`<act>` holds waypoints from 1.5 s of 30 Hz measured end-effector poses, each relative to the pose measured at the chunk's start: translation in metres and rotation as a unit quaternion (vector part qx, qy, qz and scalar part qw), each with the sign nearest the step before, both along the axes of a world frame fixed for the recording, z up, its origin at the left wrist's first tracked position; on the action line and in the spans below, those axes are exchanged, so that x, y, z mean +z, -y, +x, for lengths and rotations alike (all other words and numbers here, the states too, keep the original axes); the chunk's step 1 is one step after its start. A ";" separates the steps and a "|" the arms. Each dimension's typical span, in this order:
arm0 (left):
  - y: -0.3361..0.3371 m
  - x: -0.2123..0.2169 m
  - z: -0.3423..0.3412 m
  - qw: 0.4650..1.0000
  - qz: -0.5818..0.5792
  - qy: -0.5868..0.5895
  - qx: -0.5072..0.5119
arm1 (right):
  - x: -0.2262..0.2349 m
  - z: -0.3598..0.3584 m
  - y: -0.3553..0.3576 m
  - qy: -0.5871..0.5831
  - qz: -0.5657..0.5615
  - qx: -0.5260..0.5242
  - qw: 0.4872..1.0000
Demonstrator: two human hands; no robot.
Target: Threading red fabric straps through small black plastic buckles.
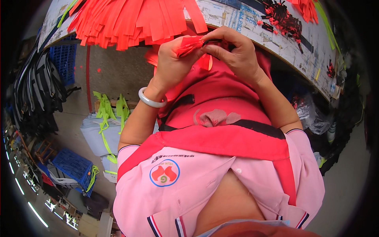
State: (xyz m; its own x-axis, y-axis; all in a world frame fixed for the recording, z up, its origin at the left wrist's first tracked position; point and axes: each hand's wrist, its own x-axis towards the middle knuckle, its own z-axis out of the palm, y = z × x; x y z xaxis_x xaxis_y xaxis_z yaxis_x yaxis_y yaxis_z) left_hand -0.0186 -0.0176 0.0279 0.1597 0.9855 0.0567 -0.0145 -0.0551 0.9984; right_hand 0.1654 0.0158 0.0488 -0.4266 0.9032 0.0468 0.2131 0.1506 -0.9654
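Observation:
My left hand, with a white bangle on its wrist, is closed around a small bundle of red-orange fabric strips. My right hand pinches a small black strip between thumb and forefinger at the bundle's right end. Both hands meet in front of the red apron, close to the table edge. Some strip ends hang below my fingers. Just beyond my left hand, a large pile of red-orange strips overhangs the table's front edge.
On the worktable at right lies a heap of small black-and-red pieces. More red strips lie behind it. Dark straps hang at left beside a blue crate. Another blue crate and yellow-green strips are lower left.

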 end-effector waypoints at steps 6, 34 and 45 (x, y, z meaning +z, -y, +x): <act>-0.002 -0.010 0.002 0.999 0.010 0.040 0.000 | -0.006 -0.002 0.007 -0.024 0.147 0.010 0.989; -0.008 -0.011 0.014 0.995 -0.019 0.096 -0.027 | -0.019 -0.001 0.012 -0.121 0.047 -0.039 0.991; -0.006 -0.031 0.012 0.991 -0.044 0.115 -0.047 | -0.020 0.002 0.014 -0.087 0.035 -0.013 0.996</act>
